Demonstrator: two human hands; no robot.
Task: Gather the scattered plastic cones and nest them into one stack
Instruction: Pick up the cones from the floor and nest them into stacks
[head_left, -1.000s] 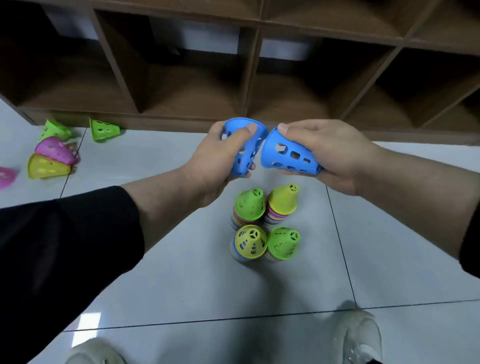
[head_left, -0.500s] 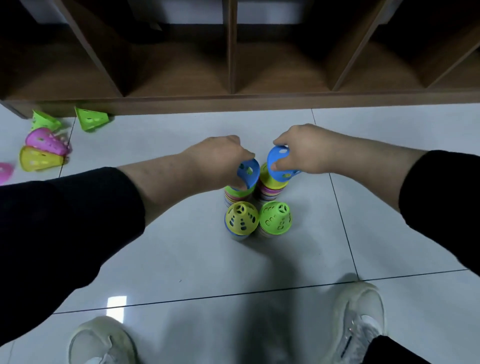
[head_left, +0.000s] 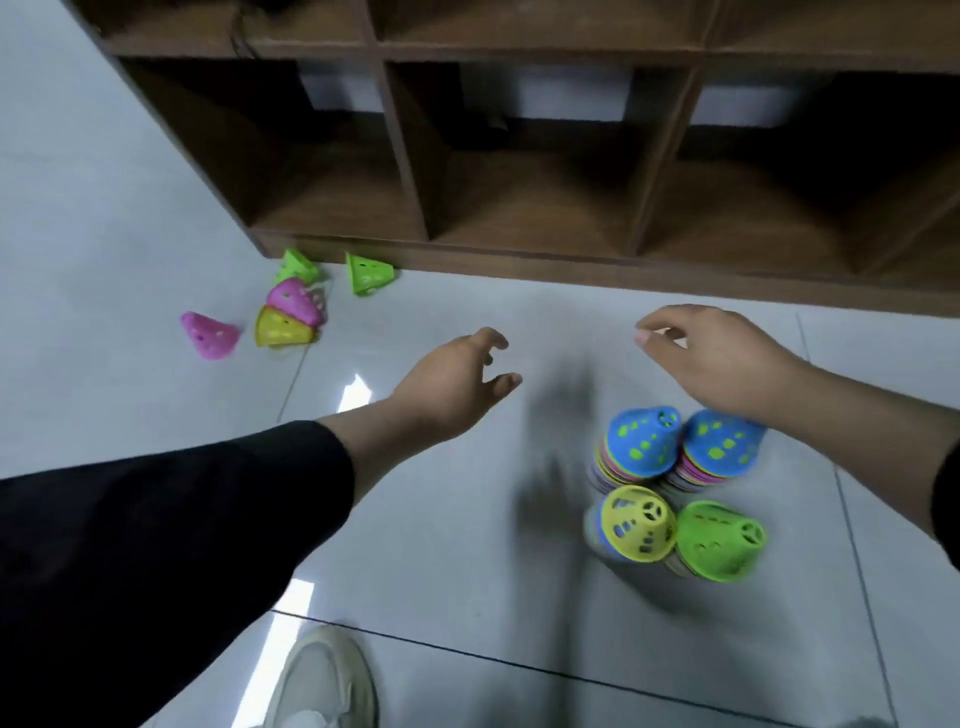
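Both the left hand (head_left: 457, 384) and right hand (head_left: 711, 358) hung released, holding nothing. Four stacks (head_left: 675, 493) stood at lower right; loose cones (head_left: 291, 312) lay at upper left. Best to reach left and grip each cone by its rim.

Four cone stacks (head_left: 675, 488), five loose cones (head_left: 283, 304), two hands (head_left: 452, 387), one shoe (head_left: 324, 680).

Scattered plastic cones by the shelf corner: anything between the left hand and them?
Nothing visible. Only bare grey tiled floor lies between the empty left hand and the yellow plastic cone, the nearest of the loose cones. The four nested stacks sit off that path, under the right hand.
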